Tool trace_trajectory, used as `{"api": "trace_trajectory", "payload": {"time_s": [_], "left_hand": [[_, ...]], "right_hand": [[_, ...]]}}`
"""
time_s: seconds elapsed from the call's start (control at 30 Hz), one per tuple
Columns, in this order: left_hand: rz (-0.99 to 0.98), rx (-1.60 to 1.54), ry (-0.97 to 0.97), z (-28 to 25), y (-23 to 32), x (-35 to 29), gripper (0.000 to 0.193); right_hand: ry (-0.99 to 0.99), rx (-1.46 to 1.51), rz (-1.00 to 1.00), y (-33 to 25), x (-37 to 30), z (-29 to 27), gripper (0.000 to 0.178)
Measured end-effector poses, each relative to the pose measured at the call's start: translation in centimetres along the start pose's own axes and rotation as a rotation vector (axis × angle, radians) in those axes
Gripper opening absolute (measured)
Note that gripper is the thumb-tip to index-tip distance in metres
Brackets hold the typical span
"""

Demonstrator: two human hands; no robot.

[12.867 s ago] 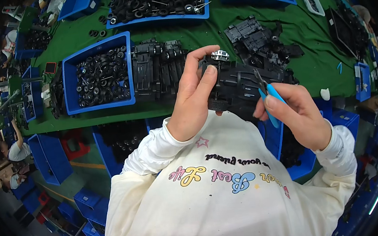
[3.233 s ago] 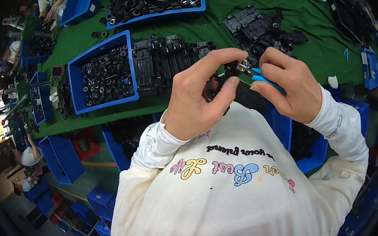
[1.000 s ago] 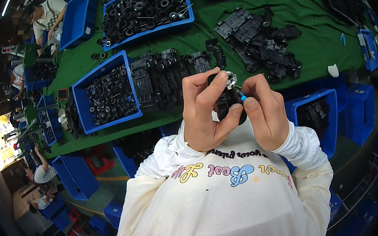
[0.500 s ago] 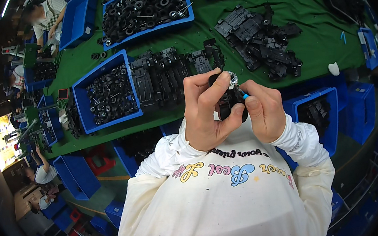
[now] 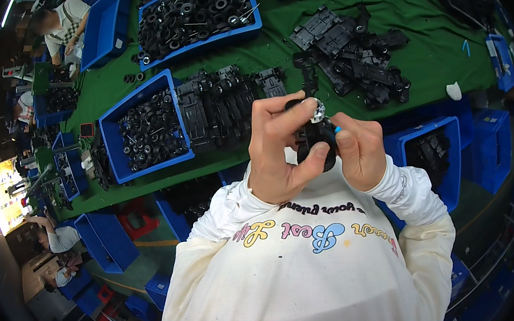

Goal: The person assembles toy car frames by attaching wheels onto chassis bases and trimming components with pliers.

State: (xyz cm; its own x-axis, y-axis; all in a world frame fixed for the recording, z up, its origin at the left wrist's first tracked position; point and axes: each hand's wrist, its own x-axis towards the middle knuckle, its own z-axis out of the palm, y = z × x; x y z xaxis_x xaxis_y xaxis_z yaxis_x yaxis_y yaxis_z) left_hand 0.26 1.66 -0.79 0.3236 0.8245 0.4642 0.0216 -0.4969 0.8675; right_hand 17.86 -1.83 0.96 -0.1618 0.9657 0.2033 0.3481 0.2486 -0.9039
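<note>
My left hand (image 5: 278, 152) grips a small black toy car chassis (image 5: 314, 135) in front of my chest. Its thumb presses a black wheel at the near end, while the fingers lie over the far end beside a shiny chrome wheel hub (image 5: 319, 115). Close against the chassis on the right, my right hand (image 5: 361, 153) is closed, thumb against forefinger. A small blue tip (image 5: 337, 130) shows between them; the rest of that piece is hidden, so its kind is unclear.
Black chassis stand in a row (image 5: 218, 105) beside a blue bin of small wheels (image 5: 179, 137). More chassis lie piled (image 5: 352, 52) on the green cloth. A larger blue bin of tyres (image 5: 258, 21) stands behind. Blue crates (image 5: 460, 159) are at lower right. Other people work at far left.
The chassis has turned slightly in my left hand, so the chrome hub faces differently. My right hand's blue tip has shifted a little up and right, showing less.
</note>
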Motion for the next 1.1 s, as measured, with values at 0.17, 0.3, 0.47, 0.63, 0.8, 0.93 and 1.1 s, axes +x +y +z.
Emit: {"api": "trace_trajectory", "payload": {"time_s": [0.17, 0.3, 0.47, 0.63, 0.8, 0.93, 1.1], "left_hand": [[-0.217, -0.293, -0.063, -0.6, -0.6, 0.4, 0.076], [-0.183, -0.421, -0.174, -1.0, -0.3, 0.8, 0.067], [-0.061, -0.372, -0.005, 0.0, 0.0, 0.3, 0.041], [-0.063, -0.365, -0.002, -0.3, 0.2, -0.1, 0.039], [-0.161, -0.488, 0.101, 0.0, 0.4, -0.8, 0.036], [-0.128, -0.413, 0.215, 0.1, -0.2, -0.4, 0.034], [-0.338, -0.424, 0.207, -2.9, 0.0, 2.6, 0.029]], "right_hand": [[0.016, -0.067, -0.106, 0.4, 0.0, 0.1, 0.034], [0.005, -0.067, -0.118, 0.5, -0.2, 0.4, 0.04], [0.035, -0.057, -0.2, 0.7, 0.2, 0.9, 0.046], [0.183, 0.069, -0.171, 0.7, -0.4, 2.2, 0.042], [-0.017, -0.08, -0.159, 0.1, -0.3, 1.0, 0.037], [-0.01, -0.069, -0.132, -0.2, 0.0, 0.9, 0.037], [-0.046, 0.082, 0.067, -0.3, 0.1, -0.9, 0.038]]}}
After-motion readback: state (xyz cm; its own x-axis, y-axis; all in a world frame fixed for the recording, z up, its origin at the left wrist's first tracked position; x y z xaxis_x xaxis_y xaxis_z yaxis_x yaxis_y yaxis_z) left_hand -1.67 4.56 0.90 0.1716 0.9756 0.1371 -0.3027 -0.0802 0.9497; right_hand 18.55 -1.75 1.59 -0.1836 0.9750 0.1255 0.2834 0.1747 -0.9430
